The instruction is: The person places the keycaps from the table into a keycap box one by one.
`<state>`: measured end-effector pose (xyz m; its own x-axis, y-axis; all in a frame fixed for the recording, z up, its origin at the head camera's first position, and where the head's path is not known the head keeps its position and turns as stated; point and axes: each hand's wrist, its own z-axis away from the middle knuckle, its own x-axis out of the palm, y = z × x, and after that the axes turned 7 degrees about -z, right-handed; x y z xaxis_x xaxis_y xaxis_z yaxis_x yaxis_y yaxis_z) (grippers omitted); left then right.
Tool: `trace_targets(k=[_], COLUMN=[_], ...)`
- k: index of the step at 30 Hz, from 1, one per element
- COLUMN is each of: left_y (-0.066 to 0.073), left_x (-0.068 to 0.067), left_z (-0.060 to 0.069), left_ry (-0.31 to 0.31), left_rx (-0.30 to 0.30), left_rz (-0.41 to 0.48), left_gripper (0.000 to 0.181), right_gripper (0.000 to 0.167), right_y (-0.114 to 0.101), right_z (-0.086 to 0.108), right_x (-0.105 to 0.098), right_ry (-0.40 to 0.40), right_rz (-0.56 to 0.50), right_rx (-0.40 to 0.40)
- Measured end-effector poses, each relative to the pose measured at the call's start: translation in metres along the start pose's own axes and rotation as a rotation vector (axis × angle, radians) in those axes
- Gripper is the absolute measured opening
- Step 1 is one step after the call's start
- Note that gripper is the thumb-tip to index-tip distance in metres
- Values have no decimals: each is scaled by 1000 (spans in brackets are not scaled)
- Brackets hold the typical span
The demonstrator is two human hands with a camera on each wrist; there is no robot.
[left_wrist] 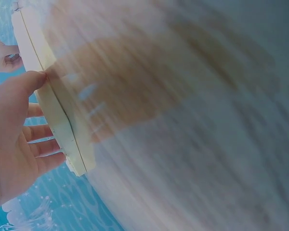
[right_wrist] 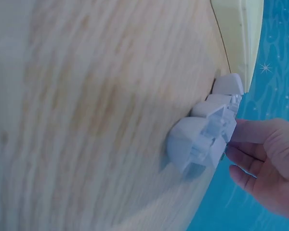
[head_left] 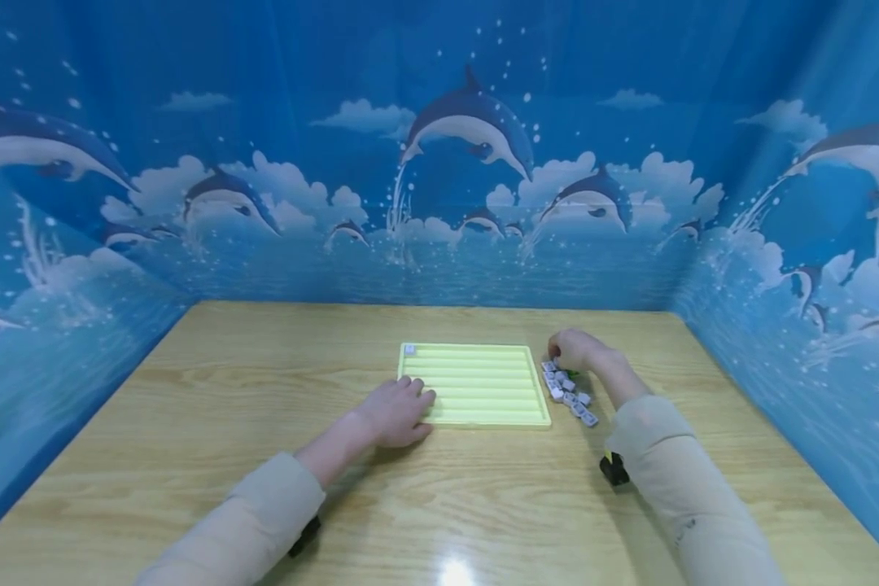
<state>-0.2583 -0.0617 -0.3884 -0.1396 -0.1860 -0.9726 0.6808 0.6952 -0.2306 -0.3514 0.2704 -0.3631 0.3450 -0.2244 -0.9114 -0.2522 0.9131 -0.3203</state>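
Observation:
My left hand [head_left: 399, 411] rests on the left part of a pale yellow ridged tray [head_left: 483, 382], fingers slightly spread over it. In the left wrist view, the thumb of my left hand [left_wrist: 14, 130] touches the tray's edge [left_wrist: 62, 113]. A small white tile [head_left: 409, 349] sits in the tray's far left corner. Right of the tray is a loose heap of white key-like pieces [head_left: 569, 398]. My right hand [head_left: 579, 350] reaches down at the heap's far end, fingers bent. In the right wrist view, white pieces [right_wrist: 202, 139] partly hide the fingertips of my right hand [right_wrist: 272, 163]; any grip is unclear.
The wooden table [head_left: 278, 350] extends around the tray. A blue dolphin-print curtain [head_left: 439, 244] surrounds its back and sides. Something green [head_left: 573, 373] shows among the pieces. Dark devices are worn under both wrists.

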Motion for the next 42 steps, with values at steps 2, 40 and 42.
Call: trace_targets(k=[2,40,42], left_y=[0,-1,0], left_x=[1,4,5], left_z=[0,0,0], left_ry=[-1,46,41], left_rx=[-2,31,28], left_rz=[2,-51,-45], left_gripper=[45,44,44], right_gripper=[26,34,32], right_y=[1,-43,-48], right_z=[1,-12,-13], right_x=[0,7,8], right_ry=[14,350,351], right_rz=[-17,-254,-233], right_rx=[-9,-237,-278])
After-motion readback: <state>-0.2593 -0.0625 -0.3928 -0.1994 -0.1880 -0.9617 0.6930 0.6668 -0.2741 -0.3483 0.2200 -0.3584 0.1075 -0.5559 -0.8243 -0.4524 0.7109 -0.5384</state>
